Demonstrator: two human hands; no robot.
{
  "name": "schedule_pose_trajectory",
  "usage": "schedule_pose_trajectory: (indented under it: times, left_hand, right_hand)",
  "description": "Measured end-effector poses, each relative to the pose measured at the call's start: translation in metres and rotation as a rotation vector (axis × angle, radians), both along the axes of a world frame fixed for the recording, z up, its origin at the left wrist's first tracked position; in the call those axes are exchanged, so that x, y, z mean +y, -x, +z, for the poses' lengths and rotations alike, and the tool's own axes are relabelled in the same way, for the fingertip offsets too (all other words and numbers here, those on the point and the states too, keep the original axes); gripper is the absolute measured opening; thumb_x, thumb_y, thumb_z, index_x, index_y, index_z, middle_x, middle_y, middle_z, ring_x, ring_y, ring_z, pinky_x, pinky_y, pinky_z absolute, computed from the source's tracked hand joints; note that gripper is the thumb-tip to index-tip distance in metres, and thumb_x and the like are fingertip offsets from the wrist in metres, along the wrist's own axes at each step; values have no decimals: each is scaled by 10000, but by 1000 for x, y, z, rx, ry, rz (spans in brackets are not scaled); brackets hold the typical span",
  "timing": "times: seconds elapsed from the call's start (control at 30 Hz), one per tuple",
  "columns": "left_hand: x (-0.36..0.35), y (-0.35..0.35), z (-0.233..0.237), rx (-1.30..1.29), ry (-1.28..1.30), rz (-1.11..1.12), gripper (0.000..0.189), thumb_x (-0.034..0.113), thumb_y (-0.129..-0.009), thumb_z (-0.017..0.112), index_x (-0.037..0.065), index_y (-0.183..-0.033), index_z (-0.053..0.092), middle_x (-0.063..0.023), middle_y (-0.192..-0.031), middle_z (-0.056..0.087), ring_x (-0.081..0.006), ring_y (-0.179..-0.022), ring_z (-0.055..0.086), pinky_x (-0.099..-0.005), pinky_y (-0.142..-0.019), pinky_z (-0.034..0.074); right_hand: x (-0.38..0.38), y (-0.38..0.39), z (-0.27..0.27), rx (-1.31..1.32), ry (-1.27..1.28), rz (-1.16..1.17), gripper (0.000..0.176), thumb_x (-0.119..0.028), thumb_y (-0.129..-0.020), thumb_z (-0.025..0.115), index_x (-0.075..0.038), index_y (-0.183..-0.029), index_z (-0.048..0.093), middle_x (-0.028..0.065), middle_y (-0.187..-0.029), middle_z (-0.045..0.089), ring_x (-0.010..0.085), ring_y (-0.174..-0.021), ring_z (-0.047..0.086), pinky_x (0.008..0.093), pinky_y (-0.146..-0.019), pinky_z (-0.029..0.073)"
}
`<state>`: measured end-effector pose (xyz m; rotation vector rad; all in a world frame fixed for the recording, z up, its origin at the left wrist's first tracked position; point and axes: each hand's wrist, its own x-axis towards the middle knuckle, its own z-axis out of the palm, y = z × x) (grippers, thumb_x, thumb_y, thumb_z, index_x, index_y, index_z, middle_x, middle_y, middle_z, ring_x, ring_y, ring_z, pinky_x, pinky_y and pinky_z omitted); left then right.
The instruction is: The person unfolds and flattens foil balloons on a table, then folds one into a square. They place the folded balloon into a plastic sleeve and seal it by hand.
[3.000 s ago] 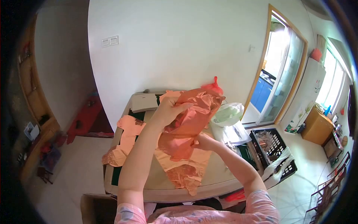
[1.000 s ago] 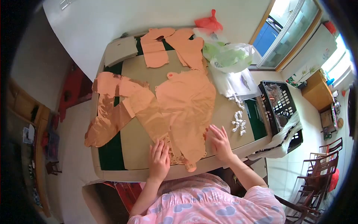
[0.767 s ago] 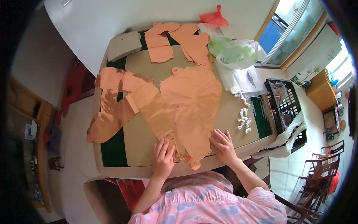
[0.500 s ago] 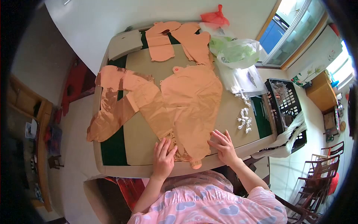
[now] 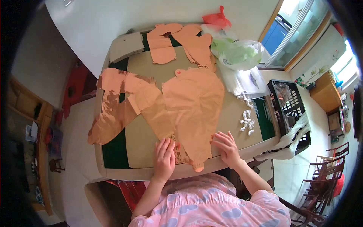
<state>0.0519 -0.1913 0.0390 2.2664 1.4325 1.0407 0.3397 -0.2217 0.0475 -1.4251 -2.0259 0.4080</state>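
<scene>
A flat, copper-coloured foil balloon (image 5: pixel 194 102) lies spread on the table, its narrow tab at the front edge. At its lower left border, my left hand (image 5: pixel 165 159) lies with fingers stretched out, touching the crinkled foil. My right hand (image 5: pixel 225 148) rests by the lower right border, fingers extended and fingertips at the foil's edge. Another flat foil balloon (image 5: pixel 115 102), with brown shiny patches, is spread to the left, one limb reaching toward my left hand. Further flat foil pieces (image 5: pixel 162 44) lie at the far side of the table.
A stack of grey card sheets (image 5: pixel 126 46) sits at the far left corner. Clear plastic bags (image 5: pixel 244 55) and a red bag (image 5: pixel 217 18) lie at the far right. Knotted white strips (image 5: pixel 247 123) are nearer. A black crate (image 5: pixel 289 102) stands beyond the table's right edge.
The creases across the middle of the foil balloon have flattened out, leaving its surface smoother. My left hand's fingers have drawn closer together; my right hand has barely moved.
</scene>
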Motion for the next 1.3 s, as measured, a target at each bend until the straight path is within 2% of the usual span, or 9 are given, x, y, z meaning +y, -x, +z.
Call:
schedule_pose_trajectory:
  times: [0.13,0.3,0.43,0.6,0.7,0.8,0.9,1.03,1.3]
  left_hand:
    - [39,-25,23,64,-47,-92,354,49,-842,593,69,-1196,605,-128,-1307,538,-314,-1283,448,-504,-1056,354]
    - [81,-68,5,138,-93,-195,363,158,-848,634,85,-1203,609,-137,-1344,511,-314,-1299,432,-495,-1056,352]
    - [85,-73,-10,214,-114,-201,384,253,-857,635,98,-1207,613,-156,-1362,488,-323,-1310,412,-505,-1062,338]
    - [83,-73,-23,214,-21,-178,414,249,-847,651,101,-1229,586,-152,-1363,485,-323,-1325,388,-499,-1071,319]
    - [84,-74,-21,203,-62,-183,396,237,-857,636,93,-1222,583,-156,-1347,492,-335,-1303,405,-503,-1049,342]
    - [87,-67,-12,68,72,-152,388,227,-872,614,84,-1230,572,-160,-1332,499,-350,-1285,414,-512,-1030,353]
    - [92,-43,6,-87,171,50,394,247,-877,602,37,-1208,556,-176,-1315,502,-349,-1309,390,-533,-1077,293]
    - [102,-24,-22,191,-37,271,359,214,-902,560,-11,-1183,556,-179,-1336,483,-352,-1350,344,-555,-1085,271]
    - [103,-17,-29,238,-41,241,342,205,-890,567,19,-1177,576,-187,-1330,488,-353,-1348,349,-565,-1071,277]
  right_hand:
    - [42,2,10,-2,-79,-134,395,8,-782,547,-87,-1155,633,121,-1329,536,314,-1289,454,531,-1099,276]
    - [93,5,-15,-137,-152,-224,314,-106,-867,588,-73,-1179,612,126,-1303,556,301,-1269,473,513,-1085,308]
    - [94,11,-26,-159,-135,-231,318,-122,-905,555,-75,-1216,600,96,-1278,578,267,-1258,487,515,-1086,306]
    - [93,11,-27,-164,-130,-244,312,-131,-907,555,-79,-1211,602,92,-1276,580,262,-1255,491,514,-1080,315]
    - [94,10,-29,-141,-134,-238,308,-137,-907,557,-87,-1207,604,93,-1273,579,268,-1249,493,520,-1078,314]
    - [96,8,-21,-117,-125,-233,316,-129,-892,564,-95,-1204,605,105,-1285,563,288,-1252,482,535,-1079,304]
    - [97,6,-11,-139,-130,-205,336,-110,-860,579,-102,-1195,607,117,-1321,524,306,-1274,449,556,-1081,286]
    - [108,10,-21,-288,-145,-197,380,-96,-809,601,-108,-1189,598,118,-1375,469,304,-1310,404,574,-1088,264]
    - [121,4,-13,-398,-165,-105,433,-114,-788,620,-127,-1218,568,90,-1334,495,264,-1297,421,578,-1094,263]
